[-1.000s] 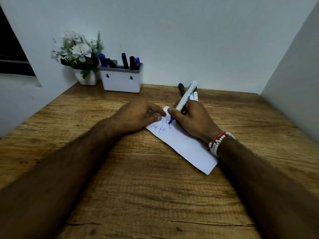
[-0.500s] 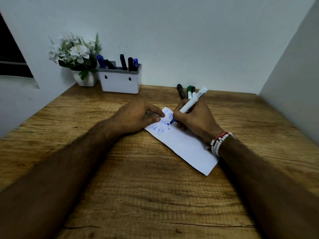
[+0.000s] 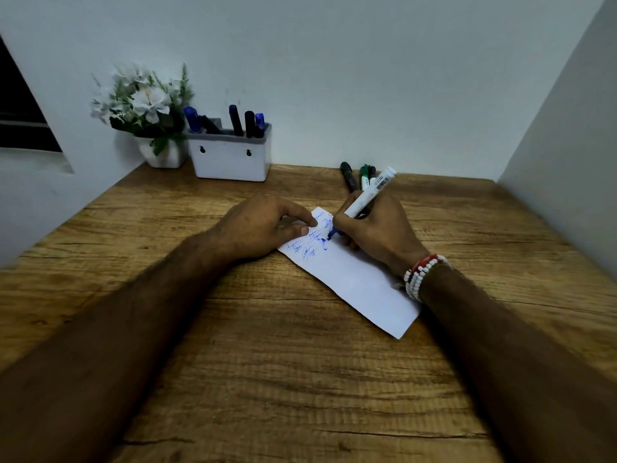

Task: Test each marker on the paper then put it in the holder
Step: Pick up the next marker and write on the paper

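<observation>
A holder (image 3: 230,158) already stocked with markers stands beside flowers (image 3: 143,101) at the table's (image 3: 267,379) back left. The left hand (image 3: 263,228), fingers loosely bent, presses thumb and forefinger on the paper (image 3: 354,279). The right hand (image 3: 380,235) grips a white marker (image 3: 370,192), blue tip on the scribbled sheet; spare markers (image 3: 349,177) lie just behind.

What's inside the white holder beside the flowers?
The white rectangular holder holds several blue and black capped markers, tops sticking out. Its wall hides their barrels and anything lower.
</observation>
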